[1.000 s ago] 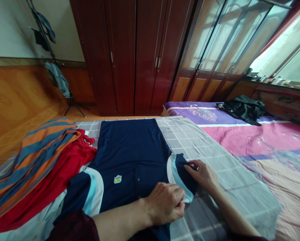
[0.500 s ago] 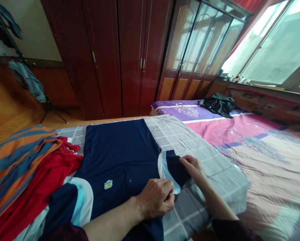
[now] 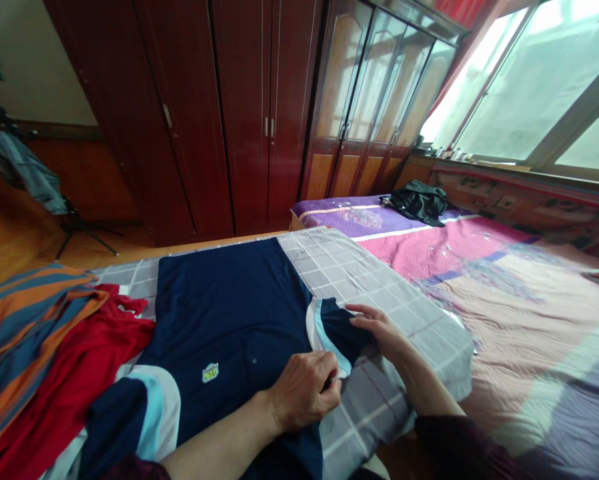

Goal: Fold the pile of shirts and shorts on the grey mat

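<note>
A navy T-shirt (image 3: 219,293) lies spread on a grey checked cloth (image 3: 379,287), with white and light-blue bands at its sleeves and a small badge on the chest. My left hand (image 3: 307,390) reaches across it, fingers closed on the shirt by the shoulder end of the right-side sleeve band. At that sleeve's outer edge is my right hand (image 3: 382,333), its fingers apart and resting on or just over the navy fabric. The neck of the shirt is partly hidden under my left forearm.
Left of the shirt lie a red garment (image 3: 94,347) and an orange-and-blue striped one (image 3: 34,313). A bed with a pink and purple cover (image 3: 429,247) stands to the right, a black garment (image 3: 417,202) on it. Dark red wardrobes (image 3: 239,133) line the back.
My right hand has loosened from its pinch on the sleeve edge, and its fingers have spread. My left hand keeps its hold. The view has turned slightly to the right.
</note>
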`<control>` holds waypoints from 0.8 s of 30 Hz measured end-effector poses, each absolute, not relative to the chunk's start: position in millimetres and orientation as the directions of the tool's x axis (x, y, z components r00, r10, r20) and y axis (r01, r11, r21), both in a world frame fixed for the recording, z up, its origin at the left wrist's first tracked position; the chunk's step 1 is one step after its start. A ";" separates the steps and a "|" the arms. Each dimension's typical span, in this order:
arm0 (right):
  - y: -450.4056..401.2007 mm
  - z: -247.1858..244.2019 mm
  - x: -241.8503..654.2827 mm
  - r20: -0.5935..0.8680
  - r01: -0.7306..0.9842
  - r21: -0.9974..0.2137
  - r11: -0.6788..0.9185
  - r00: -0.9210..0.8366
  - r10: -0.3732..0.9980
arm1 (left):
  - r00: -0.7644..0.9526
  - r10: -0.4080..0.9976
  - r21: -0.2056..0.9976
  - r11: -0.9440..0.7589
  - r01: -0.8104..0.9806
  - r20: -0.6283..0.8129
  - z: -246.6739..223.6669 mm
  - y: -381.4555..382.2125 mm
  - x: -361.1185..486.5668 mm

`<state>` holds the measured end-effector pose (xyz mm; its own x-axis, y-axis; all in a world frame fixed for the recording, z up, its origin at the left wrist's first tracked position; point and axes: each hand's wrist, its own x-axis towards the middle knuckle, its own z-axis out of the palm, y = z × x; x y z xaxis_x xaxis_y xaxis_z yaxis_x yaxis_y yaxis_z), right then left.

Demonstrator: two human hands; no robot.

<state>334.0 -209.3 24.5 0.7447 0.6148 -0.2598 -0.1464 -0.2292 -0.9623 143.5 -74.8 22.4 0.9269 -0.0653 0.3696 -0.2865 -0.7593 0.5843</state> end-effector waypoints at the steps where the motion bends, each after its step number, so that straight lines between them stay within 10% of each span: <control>1: -209.5 24.1 334.8 -0.265 -0.156 -0.962 -0.226 0.746 0.612 | 0.931 -0.073 0.589 -0.756 -0.286 0.358 22.7 -74.7 143.5; 13: -221.9 34.1 330.0 -0.398 -0.185 -0.898 -0.400 0.729 0.557 | 0.931 -0.172 0.511 -0.796 -0.323 0.320 22.6 -73.5 145.0; 24: -204.4 42.0 330.2 -0.299 -0.277 -0.954 -0.119 0.825 0.479 | 0.935 -0.221 0.490 -0.805 -0.336 0.278 24.1 -72.5 143.6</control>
<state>330.2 -204.4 42.0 0.8250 0.4793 -0.2993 -0.2765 -0.1194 -0.9535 143.6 -72.5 24.1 0.9349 -0.2206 0.2779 -0.3355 -0.8046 0.4899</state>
